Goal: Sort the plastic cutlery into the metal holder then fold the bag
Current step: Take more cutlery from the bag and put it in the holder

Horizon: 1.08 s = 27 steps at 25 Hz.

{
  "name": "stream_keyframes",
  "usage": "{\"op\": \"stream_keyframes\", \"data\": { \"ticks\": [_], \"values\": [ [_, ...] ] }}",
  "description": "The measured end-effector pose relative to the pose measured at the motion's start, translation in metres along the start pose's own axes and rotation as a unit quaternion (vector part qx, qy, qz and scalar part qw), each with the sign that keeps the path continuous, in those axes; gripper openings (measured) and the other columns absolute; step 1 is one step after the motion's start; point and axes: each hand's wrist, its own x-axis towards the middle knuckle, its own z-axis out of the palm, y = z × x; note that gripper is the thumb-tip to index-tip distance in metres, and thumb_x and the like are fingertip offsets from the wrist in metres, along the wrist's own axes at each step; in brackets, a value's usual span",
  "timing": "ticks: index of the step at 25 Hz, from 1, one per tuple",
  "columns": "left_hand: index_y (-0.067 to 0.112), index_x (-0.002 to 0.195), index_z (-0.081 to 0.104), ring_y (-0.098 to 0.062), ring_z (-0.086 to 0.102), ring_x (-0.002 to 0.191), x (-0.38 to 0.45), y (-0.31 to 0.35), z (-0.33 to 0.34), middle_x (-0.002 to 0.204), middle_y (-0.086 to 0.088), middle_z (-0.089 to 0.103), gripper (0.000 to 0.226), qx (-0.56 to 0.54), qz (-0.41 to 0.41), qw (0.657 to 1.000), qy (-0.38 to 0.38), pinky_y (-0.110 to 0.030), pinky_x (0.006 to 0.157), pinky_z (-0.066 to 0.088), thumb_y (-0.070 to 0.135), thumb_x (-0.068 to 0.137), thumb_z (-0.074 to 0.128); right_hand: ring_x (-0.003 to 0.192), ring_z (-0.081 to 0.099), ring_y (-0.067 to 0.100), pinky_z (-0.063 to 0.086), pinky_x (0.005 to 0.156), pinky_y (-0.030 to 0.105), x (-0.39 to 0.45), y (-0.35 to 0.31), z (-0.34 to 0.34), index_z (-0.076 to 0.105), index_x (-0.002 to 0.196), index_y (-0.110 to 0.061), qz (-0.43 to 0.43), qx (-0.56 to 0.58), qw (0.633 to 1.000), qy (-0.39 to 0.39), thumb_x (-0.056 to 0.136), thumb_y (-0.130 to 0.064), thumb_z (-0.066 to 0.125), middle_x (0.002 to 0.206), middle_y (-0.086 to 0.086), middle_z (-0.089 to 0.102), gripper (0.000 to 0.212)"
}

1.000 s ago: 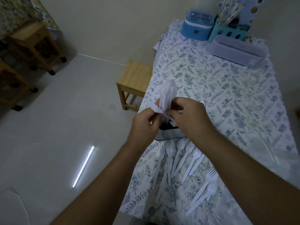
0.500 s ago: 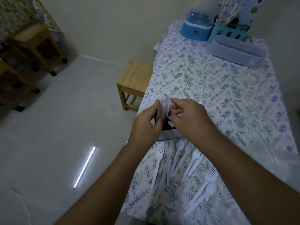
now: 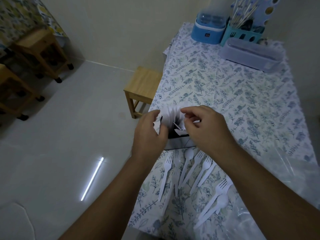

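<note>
My left hand (image 3: 150, 131) curls round white cutlery (image 3: 168, 115) standing in the holder (image 3: 180, 143); my right hand (image 3: 206, 127) hovers beside it, fingers curled, grip unclear. Both hands block the holder. Forks (image 3: 194, 168) lie nearer me, bag (image 3: 284, 181) rightward.

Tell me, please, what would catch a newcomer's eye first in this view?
First, the two hands meeting over the metal holder at the table's left edge: the left hand and right hand are busy at the white cutlery standing in it. Next, the loose white forks and spoons scattered on the floral tablecloth just in front of the holder. At the far end sits a blue container.
</note>
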Motion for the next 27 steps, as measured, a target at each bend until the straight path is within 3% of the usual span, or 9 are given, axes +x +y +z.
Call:
{"op": "stream_keyframes", "data": {
  "ticks": [5, 9, 11, 13, 16, 18, 21, 23, 27],
  "values": [
    [0.017, 0.101, 0.064, -0.006, 0.06, 0.088, -0.036, 0.0, -0.004, 0.094, 0.007, 0.061, 0.012, -0.025, 0.029, 0.998, 0.056, -0.013, 0.075, 0.048, 0.009, 0.092, 0.061, 0.084, 0.066, 0.001, 0.056, 0.072, 0.015, -0.046, 0.036, -0.024, 0.074, 0.111, -0.025, 0.057, 0.074, 0.996, 0.017, 0.097, -0.014, 0.063, 0.1, -0.01, 0.068, 0.021],
    [0.018, 0.1, 0.058, -0.006, 0.059, 0.074, -0.096, -0.04, 0.026, 0.095, 0.006, 0.059, 0.012, 0.151, -0.169, 0.962, -0.151, -0.018, 0.059, 0.046, 0.028, 0.094, 0.062, 0.083, 0.068, 0.011, 0.06, 0.073, 0.029, -0.106, 0.083, -0.018, 0.073, 0.112, -0.029, 0.167, 0.076, 0.978, -0.102, 0.099, -0.017, 0.062, 0.099, -0.015, 0.068, 0.021],
    [0.017, 0.092, 0.058, -0.014, 0.059, 0.076, -0.122, -0.059, 0.038, 0.095, 0.0, 0.057, 0.02, 0.227, -0.22, 0.929, -0.191, -0.026, 0.062, 0.049, 0.035, 0.092, 0.065, 0.086, 0.066, 0.003, 0.059, 0.075, 0.02, -0.132, 0.105, -0.013, 0.074, 0.11, -0.029, 0.195, 0.08, 0.963, -0.166, 0.099, -0.018, 0.061, 0.1, -0.015, 0.069, 0.021],
    [0.018, 0.085, 0.057, -0.017, 0.057, 0.075, -0.134, -0.06, 0.043, 0.088, 0.001, 0.056, 0.02, 0.225, -0.222, 0.937, -0.15, -0.028, 0.062, 0.047, 0.035, 0.092, 0.066, 0.089, 0.065, -0.001, 0.052, 0.071, 0.01, -0.147, 0.123, -0.011, 0.073, 0.106, -0.032, 0.215, 0.089, 0.948, -0.217, 0.098, -0.018, 0.061, 0.099, -0.014, 0.07, 0.02],
    [0.023, 0.089, 0.058, -0.002, 0.055, 0.069, -0.144, -0.031, 0.049, 0.08, 0.009, 0.06, 0.013, 0.156, -0.215, 0.957, -0.113, -0.015, 0.055, 0.037, 0.031, 0.095, 0.065, 0.094, 0.07, 0.013, 0.06, 0.087, 0.033, -0.158, 0.139, -0.009, 0.07, 0.11, -0.036, 0.266, 0.153, 0.923, -0.231, 0.096, -0.024, 0.064, 0.104, -0.01, 0.072, 0.019],
    [0.025, 0.094, 0.061, 0.002, 0.057, 0.069, -0.155, -0.007, 0.056, 0.079, 0.012, 0.062, 0.008, 0.112, -0.172, 0.963, -0.176, -0.009, 0.056, 0.037, 0.03, 0.094, 0.067, 0.103, 0.071, 0.017, 0.058, 0.096, 0.042, -0.157, 0.139, -0.003, 0.066, 0.116, -0.032, 0.312, 0.248, 0.892, -0.214, 0.095, -0.029, 0.067, 0.111, -0.004, 0.073, 0.021],
    [0.023, 0.097, 0.068, 0.005, 0.059, 0.068, -0.173, 0.014, 0.069, 0.078, 0.016, 0.063, 0.01, 0.094, -0.08, 0.955, -0.268, -0.01, 0.061, 0.043, 0.031, 0.091, 0.07, 0.094, 0.075, 0.028, 0.061, 0.087, 0.043, -0.153, 0.136, 0.004, 0.063, 0.106, -0.005, 0.35, 0.345, 0.851, -0.188, 0.1, -0.021, 0.06, 0.104, 0.01, 0.077, 0.017],
    [0.023, 0.098, 0.07, 0.002, 0.06, 0.073, -0.17, 0.006, 0.072, 0.085, 0.013, 0.065, 0.014, 0.107, -0.069, 0.968, -0.216, -0.016, 0.065, 0.049, 0.035, 0.09, 0.07, 0.091, 0.075, 0.029, 0.062, 0.085, 0.046, -0.152, 0.137, 0.004, 0.062, 0.104, 0.001, 0.363, 0.384, 0.833, -0.167, 0.102, -0.012, 0.056, 0.102, 0.014, 0.077, 0.015],
    [0.014, 0.114, 0.064, -0.011, 0.061, 0.089, -0.14, -0.039, 0.069, 0.108, -0.001, 0.063, 0.026, 0.146, -0.184, 0.967, -0.095, -0.017, 0.071, 0.045, 0.029, 0.093, 0.069, 0.093, 0.072, 0.029, 0.061, 0.086, 0.05, -0.154, 0.14, -0.005, 0.068, 0.099, -0.01, 0.417, 0.422, 0.795, -0.128, 0.095, -0.003, 0.065, 0.1, 0.015, 0.075, 0.009]
  ]
}}
